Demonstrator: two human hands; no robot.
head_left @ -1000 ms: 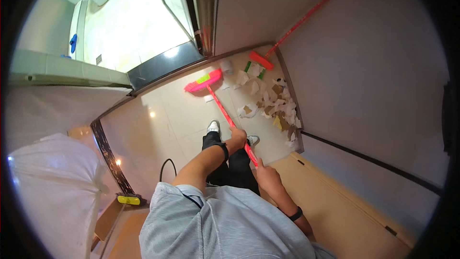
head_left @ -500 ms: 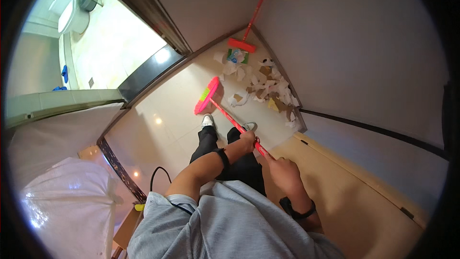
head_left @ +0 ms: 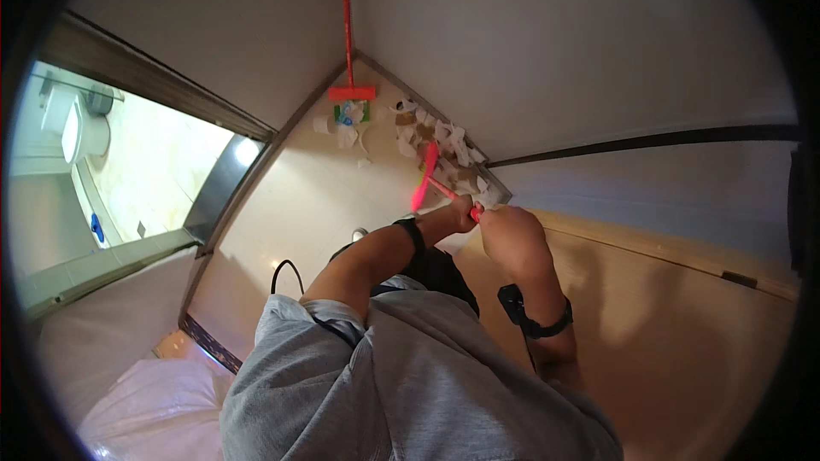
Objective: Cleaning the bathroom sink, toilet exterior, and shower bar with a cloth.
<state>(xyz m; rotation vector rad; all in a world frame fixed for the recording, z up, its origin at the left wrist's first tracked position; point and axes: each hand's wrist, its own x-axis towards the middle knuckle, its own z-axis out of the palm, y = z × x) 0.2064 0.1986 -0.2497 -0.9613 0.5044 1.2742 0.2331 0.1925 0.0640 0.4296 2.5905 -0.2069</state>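
We gripped the pink broom [head_left: 424,177] with both left hand [head_left: 465,212] and right hand [head_left: 506,230] | paper scraps [head_left: 431,141] piled along wall by red dustpan [head_left: 351,94] | none scooped yet

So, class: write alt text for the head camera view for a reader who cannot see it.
Both hands, left hand and right hand, grip a pink broom over crumpled paper litter heaped along the wall. A red long-handled dustpan stands in the corner.
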